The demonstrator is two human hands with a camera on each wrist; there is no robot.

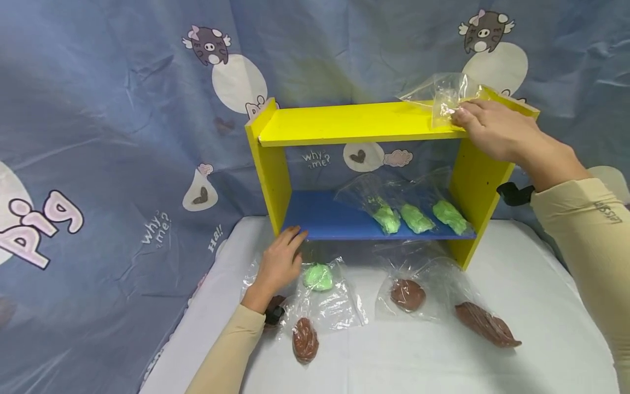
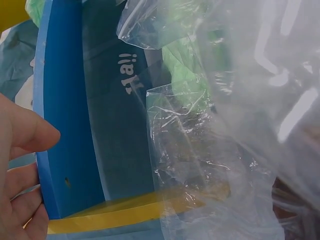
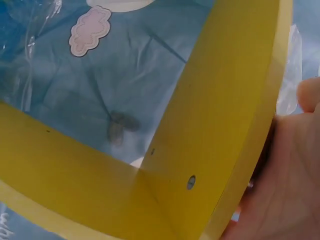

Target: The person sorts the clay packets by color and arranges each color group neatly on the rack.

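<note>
My left hand (image 1: 280, 260) touches the front left edge of the blue lower shelf (image 1: 325, 219). In the left wrist view its thumb lies by the shelf edge, with the other fingers bent beside it. Up on the yellow top shelf (image 1: 344, 120), my right hand (image 1: 497, 128) holds a clear plastic bag (image 1: 443, 101) at the right end. A dark brown patch (image 3: 265, 150) shows between palm and board in the right wrist view; most of the bag's contents is hidden. Bagged green lumps (image 1: 386, 219) lie on the blue shelf's right half.
On the white table (image 1: 374, 361) lie a bagged green lump (image 1: 319, 277) and bagged brown lumps (image 1: 305, 340), with others (image 1: 407, 294) toward the right. One long brown piece (image 1: 487, 324) is farthest right. A patterned blue cloth (image 1: 123, 109) hangs behind the yellow side panels (image 1: 484, 186).
</note>
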